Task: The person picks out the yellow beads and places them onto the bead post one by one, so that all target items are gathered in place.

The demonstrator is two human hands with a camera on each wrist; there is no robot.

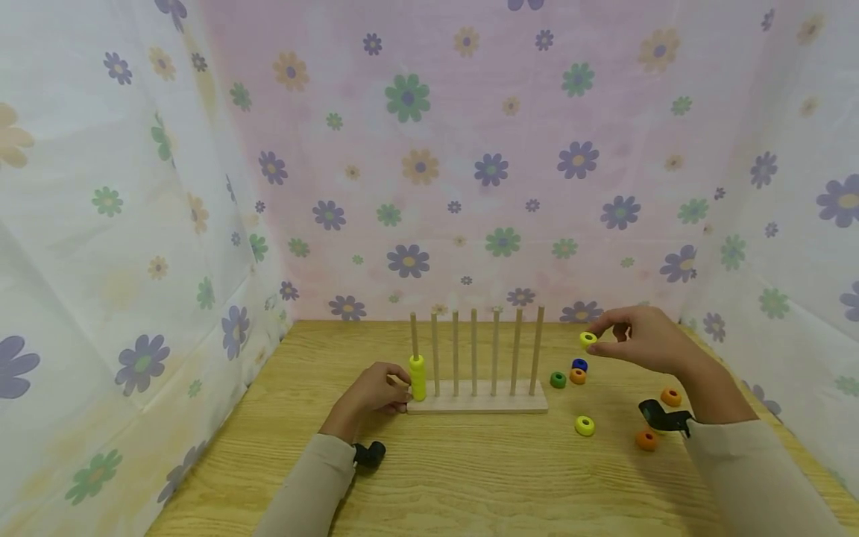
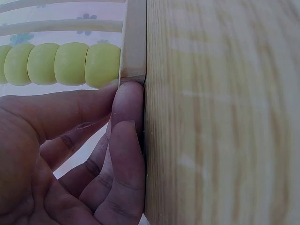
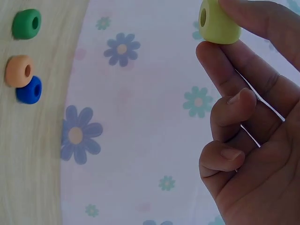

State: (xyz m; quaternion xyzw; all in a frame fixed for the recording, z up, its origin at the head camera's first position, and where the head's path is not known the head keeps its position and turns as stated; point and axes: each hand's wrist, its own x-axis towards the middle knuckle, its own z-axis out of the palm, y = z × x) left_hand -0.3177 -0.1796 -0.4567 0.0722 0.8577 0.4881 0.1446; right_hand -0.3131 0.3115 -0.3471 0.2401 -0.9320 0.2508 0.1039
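Note:
A wooden peg rack (image 1: pixel 476 406) with several upright pegs stands on the table. Its leftmost peg carries a stack of yellow beads (image 1: pixel 417 379), also seen sideways in the left wrist view. My left hand (image 1: pixel 377 389) grips the left end of the rack's base, fingers curled and fingertips right at the end face (image 2: pixel 133 70). Raised over the table to the right of the rack, my right hand (image 1: pixel 644 339) pinches a yellow bead (image 3: pixel 219 23) between thumb and fingertips. The bead's hole faces sideways in the right wrist view, and the ring and little fingers curl below.
Beside the rack's right end lie a green bead (image 1: pixel 558 380), a blue bead (image 1: pixel 580 365) and an orange bead (image 1: pixel 578 377). Another yellow bead (image 1: pixel 585 426) lies nearer. Two more orange beads (image 1: pixel 671 396) rest by the right forearm. Flowered cloth (image 1: pixel 470 186) walls surround the table.

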